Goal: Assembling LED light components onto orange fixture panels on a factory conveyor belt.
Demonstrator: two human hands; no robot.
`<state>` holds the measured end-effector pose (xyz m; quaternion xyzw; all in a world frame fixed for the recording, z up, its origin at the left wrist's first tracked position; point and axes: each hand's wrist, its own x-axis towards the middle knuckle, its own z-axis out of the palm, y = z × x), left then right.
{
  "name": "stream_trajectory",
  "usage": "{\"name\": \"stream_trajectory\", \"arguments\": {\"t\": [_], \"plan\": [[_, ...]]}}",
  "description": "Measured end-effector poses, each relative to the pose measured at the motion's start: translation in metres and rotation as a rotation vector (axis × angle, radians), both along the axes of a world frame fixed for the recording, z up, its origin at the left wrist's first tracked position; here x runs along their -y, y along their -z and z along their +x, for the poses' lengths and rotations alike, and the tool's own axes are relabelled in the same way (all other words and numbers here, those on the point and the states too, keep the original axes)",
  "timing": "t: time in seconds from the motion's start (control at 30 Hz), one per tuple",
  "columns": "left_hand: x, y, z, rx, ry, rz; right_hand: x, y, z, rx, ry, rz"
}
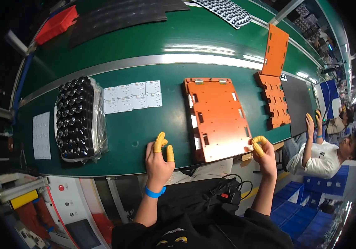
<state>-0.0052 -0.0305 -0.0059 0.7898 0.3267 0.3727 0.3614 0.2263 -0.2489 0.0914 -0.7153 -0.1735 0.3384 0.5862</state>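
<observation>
My left hand (pixel 159 155) hovers over the front edge of the green belt (pixel 145 124), fingers loosely curled, with yellow finger cots on thumb and fingertips and a blue wristband; it holds nothing. My right hand (pixel 263 151) is at the front right corner of a closed orange hinged fixture plate (pixel 217 116), yellow-capped fingers curled at its edge; whether it grips the plate is unclear. The plate lies flat between my hands.
A black lens tray in clear wrap (pixel 77 118) lies left, with white square boards (pixel 132 96) beside it. A second orange fixture (pixel 274 97) stands open at right next to a dark panel (pixel 298 103). A co-worker (pixel 327 155) sits at right, hands raised.
</observation>
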Motion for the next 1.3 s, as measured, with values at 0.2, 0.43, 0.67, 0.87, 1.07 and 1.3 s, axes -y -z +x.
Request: {"name": "stream_trajectory", "arguments": {"t": [0.2,0.43,0.67,0.87,1.07,1.3], "plan": [[0.0,-0.001,0.001,-0.041,-0.006,0.024,0.015,0.008,0.023,-0.034,0.062,-0.072],[0.0,-0.01,0.001,-0.079,-0.047,-0.019,-0.072,0.03,0.027,0.111,-0.043,-0.345],[0.001,-0.003,0.004,-0.034,-0.033,-0.026,-0.061,0.025,0.03,-0.095,-0.033,-0.373],[0.0,-0.001,-0.004,-0.035,-0.002,-0.11,0.023,-0.02,-0.009,-0.028,0.005,-0.47],[0.005,-0.008,0.001,-0.097,0.044,0.017,0.169,-0.046,-0.064,-0.064,0.485,-0.258],[0.003,-0.003,0.004,-0.144,0.084,0.187,0.28,-0.006,-0.052,-0.038,0.908,-0.162]]}}
